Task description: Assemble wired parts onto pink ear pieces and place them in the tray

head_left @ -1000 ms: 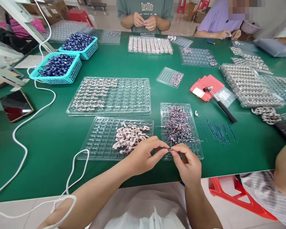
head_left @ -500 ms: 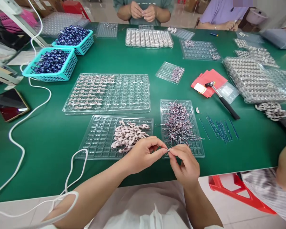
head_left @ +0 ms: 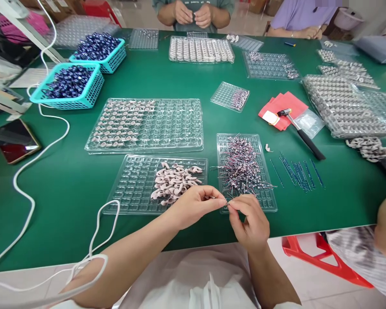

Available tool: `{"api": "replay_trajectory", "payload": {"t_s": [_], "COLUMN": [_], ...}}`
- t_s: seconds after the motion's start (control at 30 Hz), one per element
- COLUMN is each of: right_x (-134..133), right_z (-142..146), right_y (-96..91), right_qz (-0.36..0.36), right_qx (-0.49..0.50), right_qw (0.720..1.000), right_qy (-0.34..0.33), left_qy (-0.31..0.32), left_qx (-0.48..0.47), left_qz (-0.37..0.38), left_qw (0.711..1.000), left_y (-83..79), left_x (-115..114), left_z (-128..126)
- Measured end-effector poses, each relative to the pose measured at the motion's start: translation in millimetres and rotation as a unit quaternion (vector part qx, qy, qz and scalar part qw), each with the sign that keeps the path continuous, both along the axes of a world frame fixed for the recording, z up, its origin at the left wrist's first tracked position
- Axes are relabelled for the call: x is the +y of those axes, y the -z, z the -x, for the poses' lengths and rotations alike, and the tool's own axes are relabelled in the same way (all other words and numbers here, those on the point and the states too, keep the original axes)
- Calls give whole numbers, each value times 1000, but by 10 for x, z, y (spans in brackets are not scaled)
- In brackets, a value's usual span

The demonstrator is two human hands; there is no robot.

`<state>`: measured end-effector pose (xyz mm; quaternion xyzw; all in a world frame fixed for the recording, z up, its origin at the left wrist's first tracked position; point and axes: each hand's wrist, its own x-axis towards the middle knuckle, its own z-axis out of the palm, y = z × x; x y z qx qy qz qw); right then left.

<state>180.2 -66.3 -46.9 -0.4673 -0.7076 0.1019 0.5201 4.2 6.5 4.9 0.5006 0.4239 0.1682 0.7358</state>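
My left hand [head_left: 196, 207] and my right hand [head_left: 249, 219] meet fingertip to fingertip, each closed in a pinch. Between them is a tiny dark piece, too small to make out. They hover over the near edge of a clear tray [head_left: 266, 201] heaped with small wired parts [head_left: 239, 165], thin leads sticking out. Left of it, another clear tray [head_left: 131, 184] bears a pile of pale, hooked plastic shells [head_left: 173, 182], partly behind my left hand. Farther back, a larger clear tray [head_left: 176, 124] has similar pale pieces [head_left: 119, 124] set in rows on its left side.
Several thin blue sticks [head_left: 297, 174], a hammer [head_left: 305, 137] and red packets [head_left: 286, 109] lie to the right. Turquoise baskets [head_left: 93, 92] of dark blue glossy pieces stand at left, near a phone [head_left: 16, 140] and white cable [head_left: 28, 199]. Co-workers sit across and at right.
My fingers shift slightly around the tiny piece, and the left hand's curled fingers draw in a little. The trays and their piles stay as they were.
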Motion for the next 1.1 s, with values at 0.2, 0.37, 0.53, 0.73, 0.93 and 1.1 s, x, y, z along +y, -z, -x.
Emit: {"api": "replay_trajectory", "payload": {"t_s": [0.2,0.37,0.53,0.73,0.93,1.1], "right_x": [-22,-48,-57,-60,-65,-65], "right_z": [4,-11,-25,-11,-13,-2], "right_y": [-19,-20,-8,-20,-23,-16], "right_qz": [16,51,68,72,79,87], "right_qx": [26,94,138,173,180,198], "right_qw": [999,994,987,981,979,976], "right_qy": [-19,-37,-50,-45,-43,-37], "left_qy": [12,16,27,25,48,56], "left_qx": [-18,-60,-73,-63,-58,-49], "left_qz": [39,68,52,4,-33,-68], "left_qw": [999,996,996,998,997,995], "left_y": [24,31,29,0,8,5], "left_x": [3,-15,-20,-30,-37,-49], "left_z": [14,7,4,10,29,37]}}
